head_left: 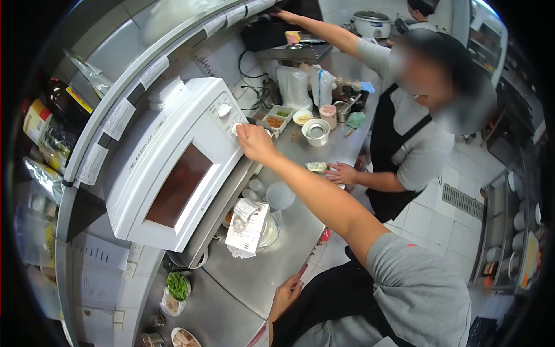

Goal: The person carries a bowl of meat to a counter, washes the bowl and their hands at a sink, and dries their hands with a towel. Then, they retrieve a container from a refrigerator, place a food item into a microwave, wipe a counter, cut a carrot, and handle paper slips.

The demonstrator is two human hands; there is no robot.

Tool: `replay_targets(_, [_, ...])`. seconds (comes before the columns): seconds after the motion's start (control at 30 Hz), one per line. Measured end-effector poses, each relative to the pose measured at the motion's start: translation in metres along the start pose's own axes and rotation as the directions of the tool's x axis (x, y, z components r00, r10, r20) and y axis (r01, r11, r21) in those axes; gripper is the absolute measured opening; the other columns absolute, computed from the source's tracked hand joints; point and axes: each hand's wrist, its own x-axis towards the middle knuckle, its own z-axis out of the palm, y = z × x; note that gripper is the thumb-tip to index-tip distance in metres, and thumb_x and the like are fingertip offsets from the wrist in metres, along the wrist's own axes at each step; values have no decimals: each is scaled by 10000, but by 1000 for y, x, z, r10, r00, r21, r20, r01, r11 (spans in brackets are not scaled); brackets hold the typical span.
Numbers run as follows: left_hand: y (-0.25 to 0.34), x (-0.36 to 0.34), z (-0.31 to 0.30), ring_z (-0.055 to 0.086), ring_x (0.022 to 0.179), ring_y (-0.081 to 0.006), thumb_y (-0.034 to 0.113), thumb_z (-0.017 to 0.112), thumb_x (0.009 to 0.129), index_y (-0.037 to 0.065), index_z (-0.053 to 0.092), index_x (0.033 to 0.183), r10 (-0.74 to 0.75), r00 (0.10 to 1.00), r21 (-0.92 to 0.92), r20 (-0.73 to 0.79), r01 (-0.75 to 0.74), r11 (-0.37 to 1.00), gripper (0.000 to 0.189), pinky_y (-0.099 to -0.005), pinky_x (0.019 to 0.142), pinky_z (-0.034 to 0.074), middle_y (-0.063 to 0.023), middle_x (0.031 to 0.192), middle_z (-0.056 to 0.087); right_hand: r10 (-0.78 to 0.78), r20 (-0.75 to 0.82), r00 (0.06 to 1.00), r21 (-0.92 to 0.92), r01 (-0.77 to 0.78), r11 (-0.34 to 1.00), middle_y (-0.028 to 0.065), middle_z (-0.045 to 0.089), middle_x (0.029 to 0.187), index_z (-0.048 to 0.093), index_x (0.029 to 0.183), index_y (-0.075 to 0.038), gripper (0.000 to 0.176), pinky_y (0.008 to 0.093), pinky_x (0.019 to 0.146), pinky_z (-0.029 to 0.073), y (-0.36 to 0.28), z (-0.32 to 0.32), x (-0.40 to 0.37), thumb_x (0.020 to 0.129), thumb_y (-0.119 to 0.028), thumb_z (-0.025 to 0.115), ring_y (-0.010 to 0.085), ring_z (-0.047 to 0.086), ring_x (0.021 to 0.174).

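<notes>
Right fingers close on the microwave's lower knob

The wearer's right hand [257,143] reaches across to the white microwave [176,168], its fingers closed around the lower knob [236,128] on the control panel; the upper knob [224,110] sits just above, untouched. The microwave rests on a metal shelf over the steel worktop [234,283], its dark window facing the wearer. The left hand [285,296] is low beside the worktop's front edge with its fingers curled; whether they grip anything, I cannot tell.

Below the microwave, a white printed box [245,234] sits near a round translucent container [280,195]. Farther left along the worktop are green leaves [177,286] and a dish of pale slices [184,338].

To the wearer's right, a co-worker [407,139] in a black apron has one hand [342,173] on the worktop next to a green-and-white food item [316,167], and the other arm stretched up toward the upper shelf. Near them stands a white pot [316,132].
</notes>
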Motion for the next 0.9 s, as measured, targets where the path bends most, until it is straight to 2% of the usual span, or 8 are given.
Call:
replay_targets(0.13, [-41, 3, -20, 693, 910, -313, 202, 636, 907, -19, 598, 1175, 233, 963, 264, 132, -261, 929, 350, -368, 791, 533, -218, 1008, 690, -42, 27, 999, 3, 42, 999, 283, 632, 841, 595, 906, 19, 403, 543, 720, 486, 25, 0, -37, 969, -341, 424, 463, 618, 827])
replay_targets(0.4, [-116, 67, 31, 678, 945, -256, 264, 588, 935, -35, 623, 1152, -207, 835, 376, 509, 1, 927, 371, -341, 796, 530, -192, 1004, 692, -119, 477, 871, -124, 201, 972, 226, 635, 805, 614, 810, 3, 308, 488, 726, 487, 188, -67, -417, 882, -294, 577, 401, 618, 764])
replay_targets(0.43, [-130, 74, 45, 675, 942, -250, 269, 585, 936, -33, 625, 1146, -214, 803, 407, 557, -39, 913, 370, -340, 793, 530, -186, 1001, 690, 426, 647, 632, -454, -129, 882, 232, 654, 878, 656, 863, 12, 340, 495, 798, 487, 167, -124, -455, 870, -323, 596, 408, 630, 861])
replay_targets(0.57, [-176, 98, 99, 660, 930, -226, 292, 572, 944, -23, 633, 1125, -233, 667, 510, 708, -254, 822, 369, -337, 784, 529, -161, 988, 682, 960, -66, 273, -522, -829, 200, 233, 681, 894, 703, 789, -1, 372, 505, 774, 506, 250, -273, -691, 839, -356, 604, 398, 655, 847])
replay_targets(0.6, [-183, 105, 109, 656, 927, -220, 298, 569, 946, -21, 635, 1120, -241, 634, 526, 735, -309, 792, 369, -336, 781, 529, -155, 985, 680, 906, -172, 386, -710, -686, 157, 227, 691, 903, 718, 820, -15, 325, 494, 754, 523, 286, -309, -771, 836, -314, 590, 377, 669, 829])
replay_targets(0.67, [-183, 120, 138, 649, 920, -207, 309, 562, 950, -16, 639, 1110, -224, 571, 526, 790, -443, 726, 371, -334, 776, 529, -143, 978, 676, 777, -623, -95, -274, -903, -330, 201, 695, 970, 728, 854, -33, 249, 445, 759, 542, 250, -374, -838, 811, -217, 566, 358, 674, 864])
replay_targets(0.83, [-128, 152, 288, 630, 905, -177, 337, 546, 959, -5, 650, 1084, -1, 325, 246, 946, -713, 657, 378, -331, 764, 529, -111, 961, 666, 947, -279, 161, -712, -696, -92, 133, 711, 904, 712, 845, -105, 180, 397, 692, 551, 158, -480, -912, 749, -247, 660, 298, 685, 833])
replay_targets(0.9, [-31, 115, 367, 626, 882, -176, 314, 510, 981, 16, 635, 1096, -165, 279, 273, 946, -412, 869, 343, -335, 742, 536, -81, 970, 652, 897, -343, 279, -631, -776, 0, 78, 710, 867, 701, 848, -131, 176, 390, 654, 547, 157, -487, -956, 728, -260, 698, 261, 681, 792])
